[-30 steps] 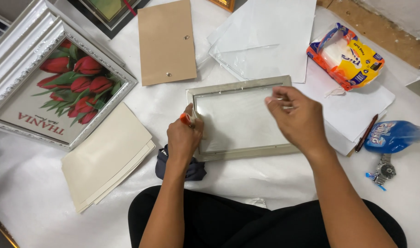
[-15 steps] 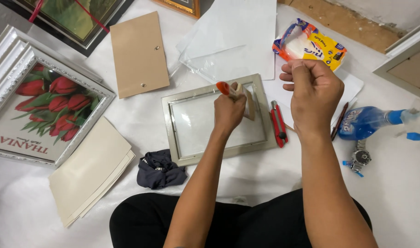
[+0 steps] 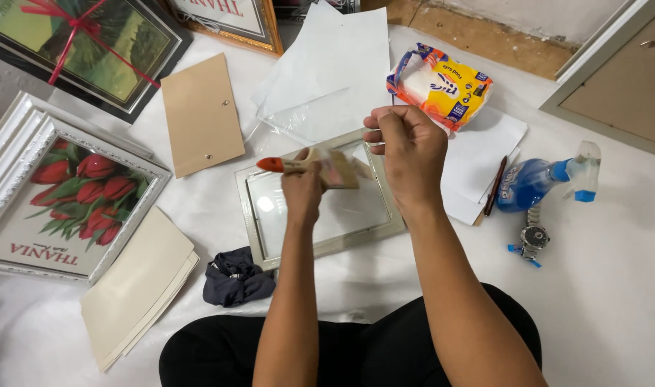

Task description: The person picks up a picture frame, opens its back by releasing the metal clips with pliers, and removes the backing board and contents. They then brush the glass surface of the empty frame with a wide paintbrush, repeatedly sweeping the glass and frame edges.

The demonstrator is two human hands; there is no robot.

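Note:
A small silver picture frame [image 3: 250, 215] with glass in it lies flat on the white sheet in front of me. My left hand [image 3: 303, 188] hovers over its upper part, gripping a flat paintbrush [image 3: 320, 166] with an orange-tipped handle pointing left and pale bristles pointing right. My right hand [image 3: 407, 152] is raised above the frame's top right corner, fingers curled shut, right beside the bristles. Nothing shows inside it. My arms hide part of the frame's lower edge.
A dark cloth [image 3: 236, 281] lies by my knee. At right are a tissue pack [image 3: 442, 86], a blue spray bottle [image 3: 529, 183], a wristwatch [image 3: 535, 236] and a pen [image 3: 495, 186]. At left are a tulip picture [image 3: 62, 193], a brown backing board [image 3: 202, 115] and cream boards [image 3: 137, 283].
My left hand carried the brush from the frame's left edge up over its top. My right hand lifted off the glass and now stays raised beside the bristles.

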